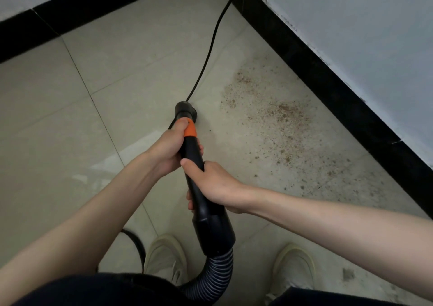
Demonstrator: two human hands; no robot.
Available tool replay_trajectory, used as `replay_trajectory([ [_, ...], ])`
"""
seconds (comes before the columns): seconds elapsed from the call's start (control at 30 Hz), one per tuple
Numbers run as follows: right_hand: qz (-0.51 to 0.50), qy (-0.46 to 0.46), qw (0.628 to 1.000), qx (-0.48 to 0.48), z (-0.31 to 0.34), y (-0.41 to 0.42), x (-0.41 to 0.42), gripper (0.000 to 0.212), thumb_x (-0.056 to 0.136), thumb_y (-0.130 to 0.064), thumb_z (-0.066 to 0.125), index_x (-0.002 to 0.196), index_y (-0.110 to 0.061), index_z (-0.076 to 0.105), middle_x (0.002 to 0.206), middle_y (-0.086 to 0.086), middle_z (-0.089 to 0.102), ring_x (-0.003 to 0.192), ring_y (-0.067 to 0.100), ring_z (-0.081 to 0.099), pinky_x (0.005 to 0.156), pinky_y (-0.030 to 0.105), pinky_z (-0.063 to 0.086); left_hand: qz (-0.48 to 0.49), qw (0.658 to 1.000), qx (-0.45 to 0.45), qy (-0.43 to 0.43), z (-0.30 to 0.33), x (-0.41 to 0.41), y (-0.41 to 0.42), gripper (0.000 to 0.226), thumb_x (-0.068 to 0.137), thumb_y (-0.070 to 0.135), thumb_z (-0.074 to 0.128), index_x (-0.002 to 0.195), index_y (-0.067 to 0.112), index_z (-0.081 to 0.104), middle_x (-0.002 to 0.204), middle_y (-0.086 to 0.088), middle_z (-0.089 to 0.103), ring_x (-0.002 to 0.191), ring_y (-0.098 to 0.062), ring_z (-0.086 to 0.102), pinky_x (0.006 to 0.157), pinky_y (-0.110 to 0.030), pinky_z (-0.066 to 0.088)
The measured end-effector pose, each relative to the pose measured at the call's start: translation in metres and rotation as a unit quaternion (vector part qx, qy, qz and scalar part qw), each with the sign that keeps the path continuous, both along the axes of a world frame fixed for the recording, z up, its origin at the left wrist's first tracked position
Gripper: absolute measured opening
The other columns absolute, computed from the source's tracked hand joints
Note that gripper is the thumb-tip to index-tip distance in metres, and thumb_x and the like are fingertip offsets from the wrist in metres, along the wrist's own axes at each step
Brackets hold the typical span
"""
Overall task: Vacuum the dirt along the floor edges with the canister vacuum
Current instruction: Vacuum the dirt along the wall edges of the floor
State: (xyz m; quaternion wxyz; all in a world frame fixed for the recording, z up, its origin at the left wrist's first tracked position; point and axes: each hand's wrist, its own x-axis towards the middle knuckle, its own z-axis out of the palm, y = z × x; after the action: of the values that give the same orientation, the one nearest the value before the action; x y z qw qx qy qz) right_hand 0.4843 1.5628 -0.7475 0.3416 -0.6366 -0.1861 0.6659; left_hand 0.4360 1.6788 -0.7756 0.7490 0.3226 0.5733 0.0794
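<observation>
Vacuum wand (195,163), black with an orange collar (189,129), sat in both hands and pointed down and away from the person. The left hand (169,150) gripped it high up, fingers wrapped round the tube and the thumb lying on the orange collar. The right hand (210,184) gripped the tube just below, thumb across the top and fingertips curling round the underside. Beyond the collar the round black nozzle (186,110) was close to the tiled floor (70,109). At the near end the wand widened into a cuff joined to a ribbed hose (216,273) that curved down between two pale shoes (164,259). Brown dirt (281,118) lay scattered to the right of the nozzle, near the black skirting (328,76) under the pale wall. A thin black cord (214,38) ran across the tiles from the corner towards the nozzle.
</observation>
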Motion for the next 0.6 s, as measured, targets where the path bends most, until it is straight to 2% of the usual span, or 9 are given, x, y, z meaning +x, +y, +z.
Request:
replay_trajectory([
  [0.17, -0.028, 0.032, 0.999, -0.018, 0.005, -0.016, 0.009, 0.039, 0.101, -0.044, 0.041, 0.088, -0.007, 0.045, 0.068, 0.010, 0.059, 0.052, 0.019, 0.061, 0.056, 0.030, 0.054, -0.054, 0.998, 0.011, 0.023, 0.003, 0.015, -0.015, 0.035, 0.100, 0.040, 0.040, 0.090, 0.007, 0.043, 0.072, -0.011, 0.048, 0.053, -0.021, 0.053, 0.051, -0.029, 0.048],
  [0.33, -0.013, 0.035, 0.999, -0.022, 0.010, -0.020, 0.020, 0.041, 0.102, -0.043, 0.042, 0.087, -0.004, 0.044, 0.065, 0.012, 0.059, 0.052, 0.021, 0.060, 0.057, 0.033, 0.054, -0.049, 0.998, -0.028, 0.003, 0.006, 0.016, -0.017, 0.032, 0.099, 0.040, 0.042, 0.090, 0.009, 0.045, 0.076, -0.008, 0.047, 0.064, -0.020, 0.050, 0.061, -0.031, 0.048],
  [0.43, 0.006, 0.013, 1.000, -0.015, 0.015, -0.010, 0.039, 0.042, 0.101, -0.042, 0.042, 0.084, -0.004, 0.044, 0.057, 0.011, 0.058, 0.045, 0.019, 0.059, 0.052, 0.030, 0.052, -0.035, 0.999, -0.038, -0.017, 0.012, 0.021, -0.007, 0.030, 0.099, 0.040, 0.042, 0.092, 0.012, 0.048, 0.075, -0.003, 0.049, 0.064, -0.015, 0.050, 0.048, -0.021, 0.049],
  [0.5, 0.015, -0.007, 1.000, -0.017, 0.021, -0.006, 0.053, 0.043, 0.101, -0.043, 0.043, 0.083, -0.004, 0.044, 0.055, 0.010, 0.057, 0.042, 0.018, 0.057, 0.050, 0.030, 0.052, -0.028, 0.998, -0.042, -0.027, 0.017, 0.029, -0.005, 0.032, 0.099, 0.040, 0.040, 0.084, 0.013, 0.048, 0.074, -0.003, 0.050, 0.063, -0.014, 0.051, 0.046, -0.022, 0.049],
  [0.6, 0.041, -0.047, 0.997, -0.042, 0.027, -0.013, 0.069, 0.047, 0.101, -0.045, 0.043, 0.083, -0.002, 0.047, 0.056, 0.012, 0.056, 0.042, 0.019, 0.055, 0.047, 0.027, 0.052, -0.015, 0.997, -0.056, -0.045, 0.018, 0.040, -0.015, 0.032, 0.100, 0.038, 0.040, 0.084, 0.012, 0.047, 0.075, -0.006, 0.051, 0.064, -0.015, 0.053, 0.048, -0.026, 0.051],
])
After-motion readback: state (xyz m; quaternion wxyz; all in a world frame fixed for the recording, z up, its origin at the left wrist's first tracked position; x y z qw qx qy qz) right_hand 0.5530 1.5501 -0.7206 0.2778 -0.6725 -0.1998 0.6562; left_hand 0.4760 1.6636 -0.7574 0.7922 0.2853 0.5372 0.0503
